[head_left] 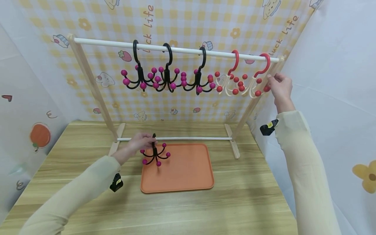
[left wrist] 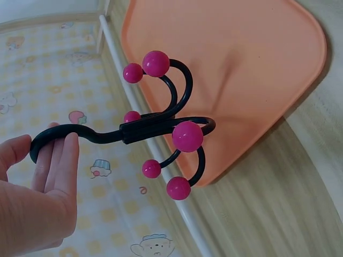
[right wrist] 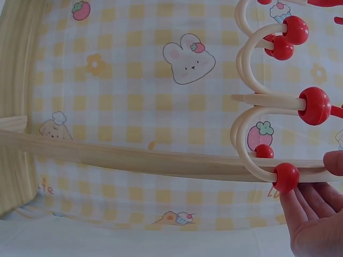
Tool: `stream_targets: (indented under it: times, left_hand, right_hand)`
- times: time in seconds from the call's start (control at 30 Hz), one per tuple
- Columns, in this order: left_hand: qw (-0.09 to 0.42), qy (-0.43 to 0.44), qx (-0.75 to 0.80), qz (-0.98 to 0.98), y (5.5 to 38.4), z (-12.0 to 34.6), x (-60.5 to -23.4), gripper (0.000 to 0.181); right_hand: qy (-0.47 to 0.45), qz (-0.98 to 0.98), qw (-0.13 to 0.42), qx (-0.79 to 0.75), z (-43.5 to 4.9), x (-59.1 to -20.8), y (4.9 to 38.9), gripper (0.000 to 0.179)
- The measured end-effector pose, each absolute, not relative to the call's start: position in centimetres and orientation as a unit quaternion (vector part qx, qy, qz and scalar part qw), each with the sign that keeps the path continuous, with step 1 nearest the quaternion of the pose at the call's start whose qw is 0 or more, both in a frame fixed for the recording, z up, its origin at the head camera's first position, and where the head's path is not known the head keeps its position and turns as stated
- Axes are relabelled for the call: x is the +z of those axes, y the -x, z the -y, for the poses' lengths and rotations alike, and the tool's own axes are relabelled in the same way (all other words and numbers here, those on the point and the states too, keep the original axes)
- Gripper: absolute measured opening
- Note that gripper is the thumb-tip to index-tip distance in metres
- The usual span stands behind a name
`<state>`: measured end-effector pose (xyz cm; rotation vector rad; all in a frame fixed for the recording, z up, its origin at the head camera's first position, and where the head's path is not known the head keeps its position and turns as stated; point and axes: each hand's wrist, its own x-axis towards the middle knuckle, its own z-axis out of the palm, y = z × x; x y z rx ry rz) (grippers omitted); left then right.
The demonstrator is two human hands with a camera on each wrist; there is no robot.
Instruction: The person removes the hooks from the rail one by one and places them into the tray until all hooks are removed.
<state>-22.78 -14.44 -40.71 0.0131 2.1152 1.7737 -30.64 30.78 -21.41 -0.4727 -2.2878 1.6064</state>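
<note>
My left hand (head_left: pixel 140 142) pinches a black multi-arm hook hanger (left wrist: pixel 144 131) by its curved top, thumb on one side and fingers on the other. Magenta balls tip its arms, which hang over the left part of an orange tray (head_left: pixel 182 169). At the upper right, my right hand (head_left: pixel 280 86) grips the rack's right wooden post (right wrist: pixel 134 160) between thumb and fingers. Its fingertips lie right at a red ball (right wrist: pixel 286 177) of a cream hanger (right wrist: pixel 273 101) with a red hook, the rightmost one on the white rail (head_left: pixel 182 50).
Several more hangers hang from the rail: three black with magenta balls (head_left: pixel 140 76), then another cream one with a red hook (head_left: pixel 235 62). The rack's left post (head_left: pixel 92 85) and lower white bar (head_left: pixel 194 138) stand behind the tray on a wooden table (head_left: pixel 246 192). A patterned cloth hangs behind.
</note>
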Motion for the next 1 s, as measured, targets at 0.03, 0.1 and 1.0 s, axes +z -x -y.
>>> stream_targets:
  times: [0.03,0.1,1.0]
  left_hand:
    - [0.191,-0.004,0.633,-0.75,22.8,14.4,-40.9,0.025]
    - [0.193,-0.008,0.634,-0.749,22.7,14.3,-41.1,0.025]
    - [0.2,-0.002,0.616,-0.762,23.2,14.0,-43.0,0.027]
  right_hand:
    - [0.165,0.798,0.152,0.56,-30.8,-21.4,30.7,0.05]
    - [0.165,0.798,0.152,0.56,-30.8,-21.5,30.7,0.05]
    - [0.167,0.798,0.156,0.557,-30.8,-21.6,30.7,0.052]
